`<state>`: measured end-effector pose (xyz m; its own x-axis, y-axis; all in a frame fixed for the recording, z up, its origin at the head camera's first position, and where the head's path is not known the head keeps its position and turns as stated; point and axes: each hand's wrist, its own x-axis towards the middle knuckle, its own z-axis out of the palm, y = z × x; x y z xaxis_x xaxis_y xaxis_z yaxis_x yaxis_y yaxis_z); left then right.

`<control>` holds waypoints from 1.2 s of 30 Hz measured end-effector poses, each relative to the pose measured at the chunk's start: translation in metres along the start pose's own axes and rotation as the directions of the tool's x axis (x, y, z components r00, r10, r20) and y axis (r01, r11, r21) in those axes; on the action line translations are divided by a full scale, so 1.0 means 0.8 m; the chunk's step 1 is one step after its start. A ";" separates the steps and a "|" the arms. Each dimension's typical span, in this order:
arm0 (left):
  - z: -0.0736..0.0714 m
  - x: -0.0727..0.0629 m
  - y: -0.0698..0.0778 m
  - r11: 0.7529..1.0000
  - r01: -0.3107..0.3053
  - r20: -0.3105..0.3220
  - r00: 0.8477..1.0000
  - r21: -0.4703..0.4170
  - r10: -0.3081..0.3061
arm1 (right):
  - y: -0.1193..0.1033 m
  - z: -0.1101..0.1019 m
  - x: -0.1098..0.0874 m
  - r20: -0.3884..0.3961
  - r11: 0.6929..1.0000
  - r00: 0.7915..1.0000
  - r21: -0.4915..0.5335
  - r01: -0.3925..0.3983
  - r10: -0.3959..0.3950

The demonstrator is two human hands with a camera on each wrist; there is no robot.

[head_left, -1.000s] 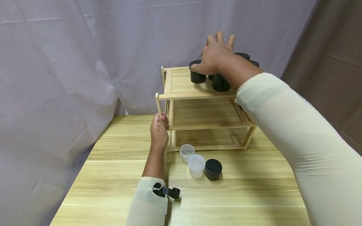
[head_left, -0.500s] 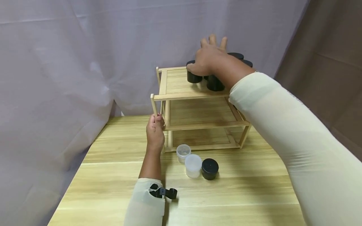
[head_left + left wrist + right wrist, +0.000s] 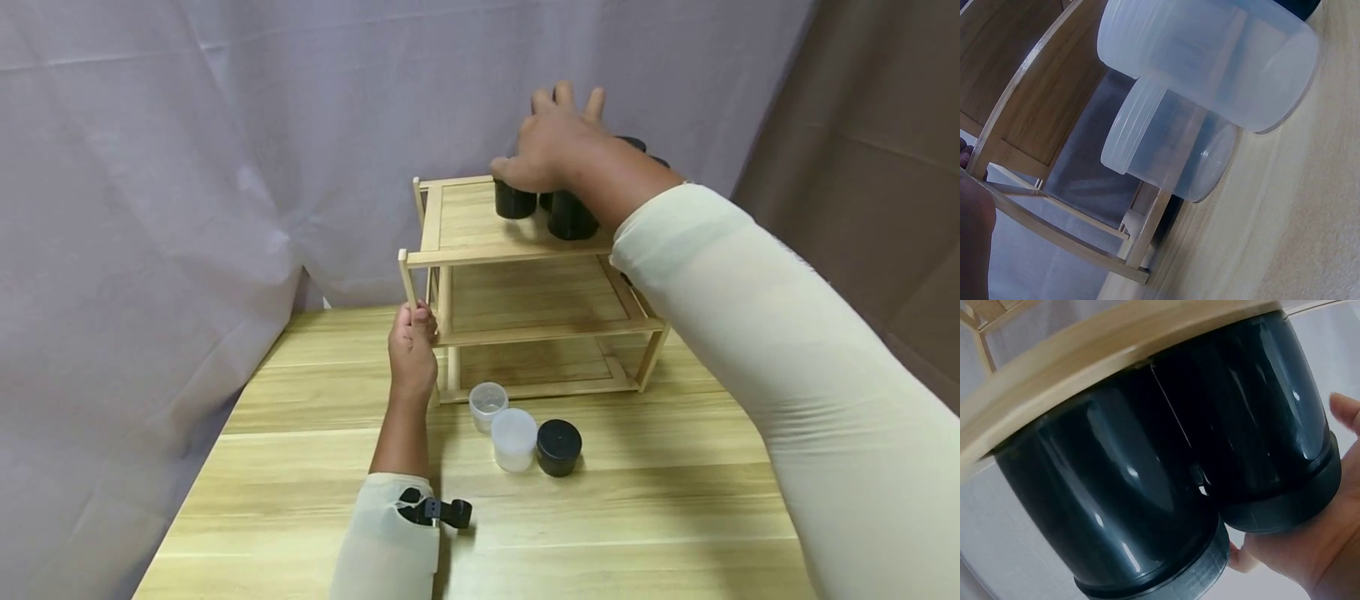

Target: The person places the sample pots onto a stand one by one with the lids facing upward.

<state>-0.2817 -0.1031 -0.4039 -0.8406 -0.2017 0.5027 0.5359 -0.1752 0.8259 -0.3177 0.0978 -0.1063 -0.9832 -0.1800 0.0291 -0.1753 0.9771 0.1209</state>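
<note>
My left hand (image 3: 412, 354) grips the front left post of a three-tier wooden rack (image 3: 525, 338). On the rack's top shelf stand several black lidded jars (image 3: 572, 220), grouped toward the right. Over their lids spreads my right hand (image 3: 553, 154), fingers apart and pointing to the back, thumb across the lid of the leftmost jar (image 3: 514, 204). In the right wrist view two glossy black jars (image 3: 1110, 494) stand on the shelf edge, with the palm (image 3: 1310, 550) against one lid. The forearm hides part of the group in the head view.
In front of the rack, on the wooden table (image 3: 300, 517), stand a clear jar (image 3: 487, 419), a frosted white-lidded jar (image 3: 514, 454) and a short black jar (image 3: 558, 450), close together. Grey cloth (image 3: 225, 167) hangs behind; a brown one (image 3: 862, 183) is on the right.
My right thumb has come over the leftmost black jar's lid, and the fingers have risen slightly. The whole scene has shifted a little left in view. The left hand keeps its grip.
</note>
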 end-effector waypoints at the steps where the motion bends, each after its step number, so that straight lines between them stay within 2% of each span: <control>1: 0.000 0.000 0.000 1.000 0.001 -0.001 1.000 0.000 -0.001 | 0.001 0.000 -0.001 -0.020 1.000 1.000 0.005 0.000 0.000; 7: 0.002 0.000 -0.001 1.000 0.022 0.006 1.000 0.016 -0.023 | 0.002 0.002 -0.008 -0.142 0.999 0.990 0.052 0.009 -0.002; 12: 0.002 -0.001 -0.001 0.999 0.046 0.005 0.999 0.024 -0.046 | -0.002 0.003 -0.016 -0.233 0.995 0.972 0.084 0.058 -0.037; 16: 0.000 -0.002 0.001 0.998 0.049 0.004 0.999 0.027 -0.049 | -0.008 0.005 -0.026 -0.310 0.990 0.948 0.094 0.105 -0.072; 19: 0.000 -0.001 0.002 0.999 0.045 -0.006 0.999 0.028 -0.045 | -0.012 0.010 -0.035 -0.385 0.980 0.916 0.106 0.168 -0.115; 22: 0.002 0.000 0.002 0.999 0.035 -0.004 0.999 0.017 -0.035 | -0.012 0.019 -0.046 -0.474 0.964 0.866 0.114 0.241 -0.160; 28: 0.004 0.001 -0.001 0.999 0.032 0.010 0.999 0.020 -0.032 | -0.004 0.042 -0.064 -0.627 0.923 0.748 0.117 0.366 -0.217; 31: 0.005 0.001 -0.002 0.999 0.033 0.004 0.999 0.021 -0.033 | 0.000 0.052 -0.071 -0.687 0.899 0.685 0.103 0.425 -0.245; 36: 0.005 0.001 -0.003 0.999 0.028 0.001 1.000 0.023 -0.028 | 0.008 0.065 -0.081 -0.773 0.855 0.567 0.063 0.514 -0.284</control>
<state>-0.2843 -0.0991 -0.4045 -0.8556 -0.1957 0.4793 0.5099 -0.1587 0.8455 -0.2580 0.1219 -0.1592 -0.4687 -0.4675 0.7495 -0.6587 0.7503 0.0561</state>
